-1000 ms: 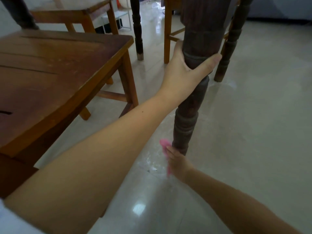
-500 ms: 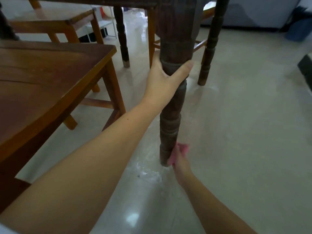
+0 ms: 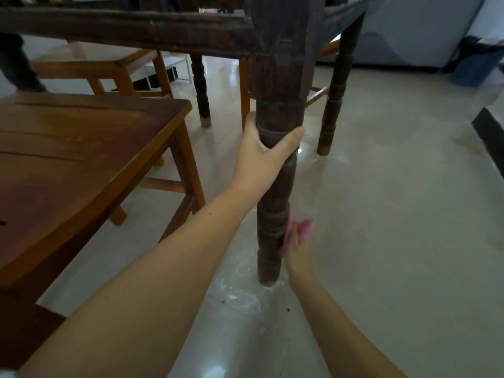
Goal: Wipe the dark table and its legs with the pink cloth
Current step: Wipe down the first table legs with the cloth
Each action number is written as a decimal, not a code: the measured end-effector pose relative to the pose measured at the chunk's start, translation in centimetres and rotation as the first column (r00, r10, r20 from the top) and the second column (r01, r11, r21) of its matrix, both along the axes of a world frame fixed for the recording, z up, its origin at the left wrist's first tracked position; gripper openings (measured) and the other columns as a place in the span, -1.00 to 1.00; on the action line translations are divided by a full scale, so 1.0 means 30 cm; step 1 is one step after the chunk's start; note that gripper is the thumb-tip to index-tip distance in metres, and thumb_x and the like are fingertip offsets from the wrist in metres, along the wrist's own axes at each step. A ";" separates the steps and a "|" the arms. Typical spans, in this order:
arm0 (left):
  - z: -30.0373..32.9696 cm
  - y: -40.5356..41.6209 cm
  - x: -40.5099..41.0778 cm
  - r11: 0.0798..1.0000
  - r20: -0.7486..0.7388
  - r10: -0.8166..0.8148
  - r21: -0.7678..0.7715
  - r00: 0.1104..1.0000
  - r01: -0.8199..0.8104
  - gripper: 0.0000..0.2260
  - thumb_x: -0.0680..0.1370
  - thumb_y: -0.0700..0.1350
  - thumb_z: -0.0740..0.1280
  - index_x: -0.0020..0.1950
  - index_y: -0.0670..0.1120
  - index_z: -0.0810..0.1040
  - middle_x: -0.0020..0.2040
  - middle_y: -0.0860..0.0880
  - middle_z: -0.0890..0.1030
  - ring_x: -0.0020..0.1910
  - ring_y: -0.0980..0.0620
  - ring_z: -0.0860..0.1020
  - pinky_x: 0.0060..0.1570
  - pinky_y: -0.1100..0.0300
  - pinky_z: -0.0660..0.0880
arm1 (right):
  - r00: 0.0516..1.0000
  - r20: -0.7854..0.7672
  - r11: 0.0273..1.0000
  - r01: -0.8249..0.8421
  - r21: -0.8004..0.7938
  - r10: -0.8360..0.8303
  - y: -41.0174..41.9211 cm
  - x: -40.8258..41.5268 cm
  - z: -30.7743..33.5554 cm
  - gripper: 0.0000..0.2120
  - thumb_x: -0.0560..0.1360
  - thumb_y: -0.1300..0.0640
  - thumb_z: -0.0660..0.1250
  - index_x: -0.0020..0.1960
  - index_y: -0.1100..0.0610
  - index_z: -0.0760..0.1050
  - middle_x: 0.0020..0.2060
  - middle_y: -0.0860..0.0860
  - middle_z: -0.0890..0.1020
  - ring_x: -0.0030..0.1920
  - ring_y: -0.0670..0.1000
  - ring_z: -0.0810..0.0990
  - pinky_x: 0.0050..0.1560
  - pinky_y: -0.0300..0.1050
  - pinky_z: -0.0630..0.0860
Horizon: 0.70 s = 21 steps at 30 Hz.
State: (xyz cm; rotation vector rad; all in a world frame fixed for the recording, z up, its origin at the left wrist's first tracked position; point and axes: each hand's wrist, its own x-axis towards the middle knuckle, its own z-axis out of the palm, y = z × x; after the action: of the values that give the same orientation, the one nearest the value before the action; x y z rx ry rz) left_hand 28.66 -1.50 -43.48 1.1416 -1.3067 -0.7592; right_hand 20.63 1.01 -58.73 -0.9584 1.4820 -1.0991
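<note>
Left hand (image 3: 261,156) is gripping the dark turned-wood desk leg (image 3: 275,186) at frame centre, fingers wrapped round it | right hand (image 3: 296,249) is pinching the crumpled pink cloth (image 3: 302,227) against the leg's lower right | advice: be circling every groove down to the foot | since a second ago the cloth is sitting higher, moved from left side to right.

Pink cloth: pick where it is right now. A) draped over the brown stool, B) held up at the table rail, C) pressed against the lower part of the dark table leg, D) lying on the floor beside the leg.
C: the right hand presses the pink cloth against the lower part of the dark table leg, while the left hand grips the leg higher up.
</note>
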 end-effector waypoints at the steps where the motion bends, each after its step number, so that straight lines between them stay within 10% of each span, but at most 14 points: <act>1: -0.002 -0.001 0.001 1.000 -0.004 0.002 0.001 1.000 -0.002 -0.64 0.46 -0.01 0.37 0.14 0.12 0.26 -0.06 0.27 0.43 -0.10 0.34 0.44 -0.29 0.61 0.38 | 0.999 0.035 0.999 -0.012 0.046 0.011 0.005 0.004 -0.012 -0.59 0.64 -0.06 -0.04 0.25 0.10 0.47 0.11 0.10 0.56 0.08 0.03 0.51 0.12 -0.13 0.34; 5: -0.011 -0.002 -0.005 1.000 -0.005 0.017 -0.012 1.000 -0.017 -0.64 0.46 -0.02 0.37 0.14 0.11 0.25 -0.05 0.26 0.42 -0.09 0.34 0.44 -0.25 0.61 0.38 | 0.969 0.194 0.987 0.160 -0.028 -0.151 -0.025 0.029 0.189 -0.67 0.61 -0.10 0.05 0.06 0.05 0.52 -0.13 0.00 0.57 0.01 0.05 0.54 0.22 0.06 0.43; 10: -0.015 -0.003 -0.011 0.998 -0.021 0.030 -0.046 0.999 -0.031 -0.63 0.45 -0.04 0.39 0.15 0.07 0.28 -0.03 0.22 0.45 -0.07 0.35 0.45 -0.20 0.58 0.40 | 0.969 0.232 0.957 0.145 -0.252 -0.086 -0.091 0.015 0.405 -0.78 0.59 -0.11 0.07 -0.18 -0.09 0.35 -0.29 -0.17 0.45 -0.24 -0.23 0.43 -0.22 -0.32 0.36; 16: -0.009 -0.005 -0.008 0.999 -0.003 0.033 0.005 0.999 -0.033 -0.55 0.46 0.03 0.36 0.28 0.03 0.26 -0.06 0.28 0.38 -0.12 0.35 0.40 -0.28 0.64 0.36 | 0.999 -0.044 0.977 -0.037 -0.211 0.028 0.016 -0.015 0.011 -0.71 0.60 -0.02 0.05 0.16 0.11 0.43 -0.02 0.02 0.55 0.06 0.04 0.57 0.04 -0.15 0.46; 21: -0.012 -0.003 -0.004 1.000 0.006 0.017 0.007 1.000 -0.017 -0.57 0.47 -0.01 0.36 0.26 0.00 0.27 -0.08 0.26 0.40 -0.13 0.34 0.42 -0.27 0.64 0.36 | 0.992 0.125 0.999 0.035 0.007 -0.036 0.032 -0.002 0.017 -0.67 0.63 0.06 0.05 0.30 0.17 0.40 0.03 0.11 0.57 -0.02 0.02 0.54 -0.03 -0.08 0.50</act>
State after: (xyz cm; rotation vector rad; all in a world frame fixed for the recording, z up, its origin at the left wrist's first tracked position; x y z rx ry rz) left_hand 28.55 -1.59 -43.85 1.1602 -1.2982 -0.7489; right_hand 20.57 1.96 -58.21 -0.8477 1.4037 -1.1598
